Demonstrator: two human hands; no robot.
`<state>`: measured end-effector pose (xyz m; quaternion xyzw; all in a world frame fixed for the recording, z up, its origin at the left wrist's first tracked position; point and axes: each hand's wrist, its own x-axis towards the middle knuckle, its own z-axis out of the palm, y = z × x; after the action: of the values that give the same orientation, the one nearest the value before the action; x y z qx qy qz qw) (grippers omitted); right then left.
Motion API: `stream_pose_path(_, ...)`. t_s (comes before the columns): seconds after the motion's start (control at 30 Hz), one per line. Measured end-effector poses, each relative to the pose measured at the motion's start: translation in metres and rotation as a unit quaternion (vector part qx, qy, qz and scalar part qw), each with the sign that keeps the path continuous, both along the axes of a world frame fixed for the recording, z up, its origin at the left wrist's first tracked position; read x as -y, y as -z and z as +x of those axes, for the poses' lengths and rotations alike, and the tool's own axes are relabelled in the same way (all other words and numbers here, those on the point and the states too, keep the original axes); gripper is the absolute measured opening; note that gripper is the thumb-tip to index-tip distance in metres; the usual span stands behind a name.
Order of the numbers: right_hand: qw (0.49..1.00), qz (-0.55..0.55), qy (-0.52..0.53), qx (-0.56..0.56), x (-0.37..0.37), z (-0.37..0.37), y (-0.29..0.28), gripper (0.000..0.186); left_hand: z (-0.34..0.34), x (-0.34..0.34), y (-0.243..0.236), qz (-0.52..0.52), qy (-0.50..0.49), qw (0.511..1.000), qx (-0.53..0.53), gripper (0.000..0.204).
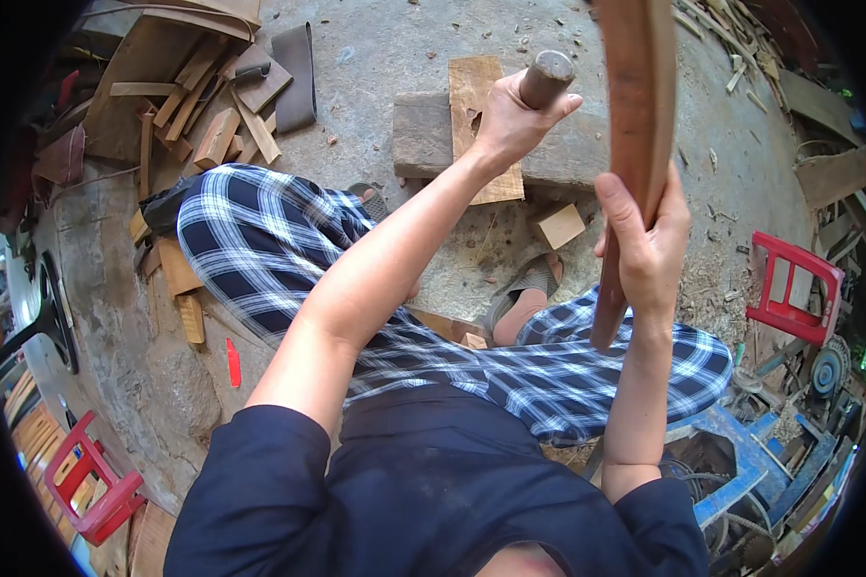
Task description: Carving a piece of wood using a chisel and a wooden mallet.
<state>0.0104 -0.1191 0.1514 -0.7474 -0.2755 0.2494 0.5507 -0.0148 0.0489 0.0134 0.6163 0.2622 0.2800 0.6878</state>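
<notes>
My left hand (513, 123) is closed around a thick, round tool handle (547, 79), its flat worn end pointing up. The tool's lower end is hidden behind the hand. Under that hand lies a light brown board (475, 77) with a dark hole beside my fingers. The board rests across a thick, weathered wooden block (421, 135). My right hand (645, 231) grips a long reddish-brown wooden bar (637, 106) near its lower part. The bar stands roughly upright in view, to the right of the board, and its far end runs out of the top of the picture.
Wood offcuts (216, 135) pile up at the far left beside a dark belt strip (295, 77). A small wood block (558, 227) sits near my foot. Red plastic chairs (796, 288) show at both sides. A blue metal frame (741, 471) stands at the near right.
</notes>
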Motion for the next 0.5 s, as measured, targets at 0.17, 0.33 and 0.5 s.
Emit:
stream_pose_path(0.17, 0.998, 0.025, 0.027, 0.057, -0.006, 0.005, 0.0, 0.043, 0.0, 0.016, -0.001, 0.014, -0.002, 1.0, 0.002, 0.026)
stream_pose_path(0.33, 0.99, -0.105, -0.013, 0.092, -0.005, 0.016, 0.007, 0.043, 0.005, 0.017, 0.01, 0.028, -0.023, 0.996, 0.075, 0.024)
stream_pose_path(0.5, 0.99, 0.004, 0.03, 0.136, 0.0, 0.003, 0.002, 0.041, -0.002, 0.022, 0.002, 0.074, 0.003, 0.997, 0.022, 0.024)
